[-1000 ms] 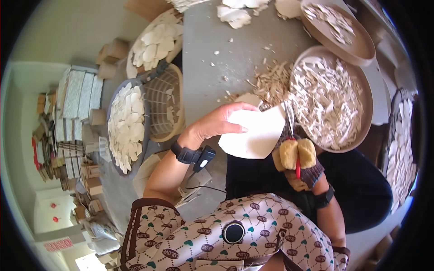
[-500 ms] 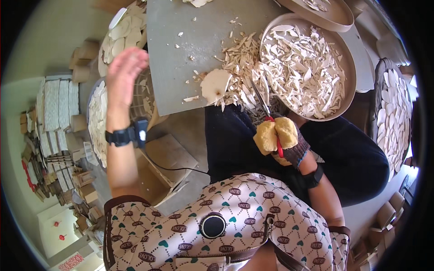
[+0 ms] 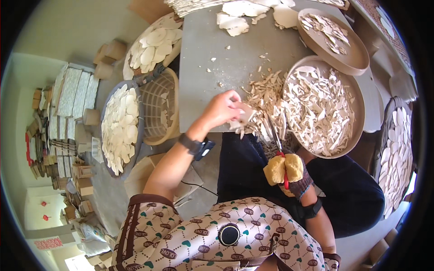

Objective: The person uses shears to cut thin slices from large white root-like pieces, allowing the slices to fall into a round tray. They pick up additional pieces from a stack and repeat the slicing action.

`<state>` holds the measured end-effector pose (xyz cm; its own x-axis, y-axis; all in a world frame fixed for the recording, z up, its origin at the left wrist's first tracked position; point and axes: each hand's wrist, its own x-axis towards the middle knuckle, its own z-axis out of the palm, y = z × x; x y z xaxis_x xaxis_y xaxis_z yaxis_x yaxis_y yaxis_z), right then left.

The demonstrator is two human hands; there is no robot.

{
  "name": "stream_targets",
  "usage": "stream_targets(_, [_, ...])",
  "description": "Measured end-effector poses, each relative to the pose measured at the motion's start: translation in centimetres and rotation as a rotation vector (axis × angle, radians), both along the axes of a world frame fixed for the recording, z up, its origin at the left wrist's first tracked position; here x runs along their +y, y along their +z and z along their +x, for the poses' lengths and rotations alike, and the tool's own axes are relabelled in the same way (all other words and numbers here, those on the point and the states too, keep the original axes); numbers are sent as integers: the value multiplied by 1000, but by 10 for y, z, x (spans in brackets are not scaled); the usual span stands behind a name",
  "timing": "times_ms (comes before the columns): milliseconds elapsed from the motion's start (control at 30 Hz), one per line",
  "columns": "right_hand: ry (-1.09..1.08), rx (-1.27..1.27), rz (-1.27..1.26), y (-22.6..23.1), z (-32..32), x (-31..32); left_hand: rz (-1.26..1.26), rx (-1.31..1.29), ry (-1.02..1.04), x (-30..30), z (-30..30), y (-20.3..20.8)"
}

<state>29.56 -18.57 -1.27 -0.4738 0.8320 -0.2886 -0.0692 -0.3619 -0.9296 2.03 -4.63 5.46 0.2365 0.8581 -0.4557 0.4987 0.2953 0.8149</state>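
My bare left hand [image 3: 220, 109] is at the table's near edge, its fingers closed on a thin pale slice [image 3: 245, 114] beside a heap of cut strips [image 3: 266, 92]. The fingers hide part of the slice. My right hand [image 3: 300, 184], in a dark knit glove, grips red-handled scissors [image 3: 274, 131] wrapped in thick yellow foam [image 3: 284, 169]. Their blades point away from me into the strips at the table edge. Whether the blades are apart is hard to see. A round tray [image 3: 360, 122] full of pale strips stands just right of the blades.
A smaller round tray [image 3: 361, 67] with some pieces overlaps the full tray's far side. Broken pale sheets [image 3: 233, 23] lie at the grey table's [image 3: 203, 72] far end. To the left are a plastic basket [image 3: 174, 106] and round holders of slices [image 3: 120, 131]. A cardboard box [image 3: 140, 176] sits below.
My left hand has come from the raised, open position at the left to the table edge and taken hold of the pale slice. My right hand still holds the scissors. The view has shifted.
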Motion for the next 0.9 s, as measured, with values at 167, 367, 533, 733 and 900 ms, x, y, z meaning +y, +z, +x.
stream_targets(167, [-170,715,-383,9,-12,-1,174,-213,155,-14,3,54])
stream_targets(367, [-66,1131,-445,-12,-24,8,221,-523,479,-25,33,30])
stream_targets(533, [-92,977,-420,15,-28,11,237,-546,501,-38,59,9])
stream_targets(733, [-59,777,-345,22,-17,12,182,-565,472,-45,68,7])
stream_targets(900, [-7,716,-266,16,-14,9,116,-493,386,-42,65,14])
